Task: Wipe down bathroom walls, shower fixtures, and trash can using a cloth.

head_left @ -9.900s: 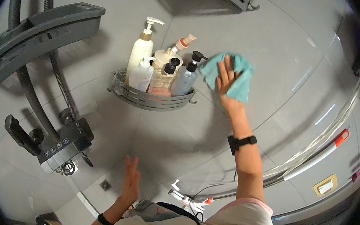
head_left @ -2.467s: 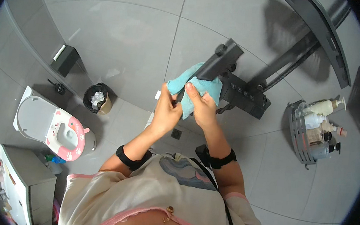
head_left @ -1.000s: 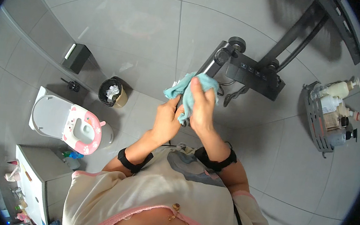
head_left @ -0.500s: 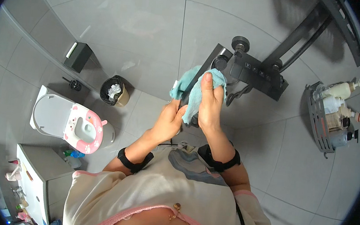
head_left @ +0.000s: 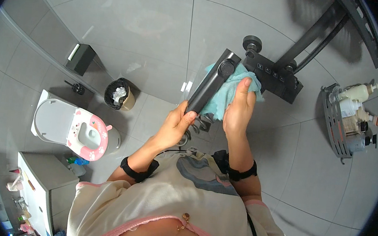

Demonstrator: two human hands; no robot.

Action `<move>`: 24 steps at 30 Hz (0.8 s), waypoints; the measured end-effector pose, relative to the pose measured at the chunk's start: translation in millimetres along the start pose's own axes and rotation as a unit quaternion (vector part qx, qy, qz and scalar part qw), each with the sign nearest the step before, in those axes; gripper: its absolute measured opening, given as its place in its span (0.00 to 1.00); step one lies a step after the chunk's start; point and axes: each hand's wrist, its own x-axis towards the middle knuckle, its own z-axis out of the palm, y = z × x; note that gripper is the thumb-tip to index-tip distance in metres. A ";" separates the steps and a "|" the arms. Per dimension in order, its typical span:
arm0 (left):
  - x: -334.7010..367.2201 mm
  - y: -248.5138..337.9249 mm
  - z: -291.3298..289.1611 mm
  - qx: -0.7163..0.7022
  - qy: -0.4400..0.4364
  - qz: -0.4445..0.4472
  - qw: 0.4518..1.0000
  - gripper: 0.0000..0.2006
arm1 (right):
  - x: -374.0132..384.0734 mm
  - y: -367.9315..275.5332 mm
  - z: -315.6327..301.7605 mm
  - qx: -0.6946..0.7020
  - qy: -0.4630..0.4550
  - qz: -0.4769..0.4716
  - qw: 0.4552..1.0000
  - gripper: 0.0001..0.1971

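Note:
A black handheld shower head (head_left: 211, 86), long and flat with a round knob near its upper end, is held at a slant. My left hand (head_left: 174, 125) is closed round its lower end, thumb on the front. A turquoise cloth (head_left: 224, 97) lies in my right hand (head_left: 239, 108), pressed along the right side of the shower head and partly behind it. The thumb lies on the cloth; the other fingers are mostly hidden. Below the shower head, part of a coiled hose (head_left: 196, 125) shows. The black shower mixer (head_left: 272, 76) with a row of buttons is on the wall, just beyond the cloth.
At right, a wall rack (head_left: 333, 127) holds several bottles. A dark shower pipe (head_left: 313, 36) rises at upper right. Left of me stand a toilet (head_left: 54, 121) with a pink child seat (head_left: 98, 143), a bin (head_left: 129, 102) with a black liner, and a white-topped vanity (head_left: 32, 185).
The cloth, earlier wrapped round both sides of the shower head, is now on its right side, and the front is uncovered. My right hand has moved right and slightly down.

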 end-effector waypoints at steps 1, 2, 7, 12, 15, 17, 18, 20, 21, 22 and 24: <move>-0.2 1.1 0.4 0.000 0.000 -0.001 1.000 0.16 | -2.6 -3.6 4.8 0.006 -0.021 -0.024 0.999 0.19; -0.7 5.0 1.8 0.089 0.011 0.025 0.996 0.17 | -5.2 -6.9 8.9 0.012 -0.040 -0.048 0.998 0.20; -1.3 12.7 10.1 0.207 0.025 0.070 0.976 0.18 | 1.6 -7.2 6.7 -0.013 -0.086 -0.046 0.995 0.17; -4.9 -4.4 6.5 0.115 -0.024 0.014 0.993 0.17 | 9.1 9.1 5.7 0.035 0.046 0.020 0.998 0.13; -4.2 -3.6 7.3 -0.022 -0.063 -0.008 0.998 0.16 | 11.6 4.0 -1.4 0.129 0.082 0.042 0.987 0.14; -2.4 -2.4 8.6 -0.082 -0.082 -0.036 0.993 0.17 | 10.7 4.2 -4.2 0.162 0.077 -0.025 0.984 0.14; -0.8 -3.3 7.9 -0.126 -0.087 -0.041 0.987 0.17 | 8.5 4.6 -6.3 0.162 0.075 -0.024 0.984 0.14; 1.5 -2.2 6.0 -0.169 -0.096 -0.046 0.980 0.17 | 1.4 10.7 -11.5 0.089 0.048 -0.048 0.994 0.17; 2.4 -0.7 6.4 -0.169 -0.097 -0.046 0.980 0.17 | -2.2 15.4 -14.2 0.064 0.040 -0.057 0.996 0.18; 3.3 0.7 6.8 -0.167 -0.094 -0.048 0.980 0.15 | -6.8 26.2 -16.4 0.002 -0.002 -0.062 0.998 0.18; 3.9 1.9 8.2 -0.166 -0.091 -0.052 0.981 0.14 | -6.1 27.8 -9.4 -0.109 -0.042 -0.164 0.979 0.20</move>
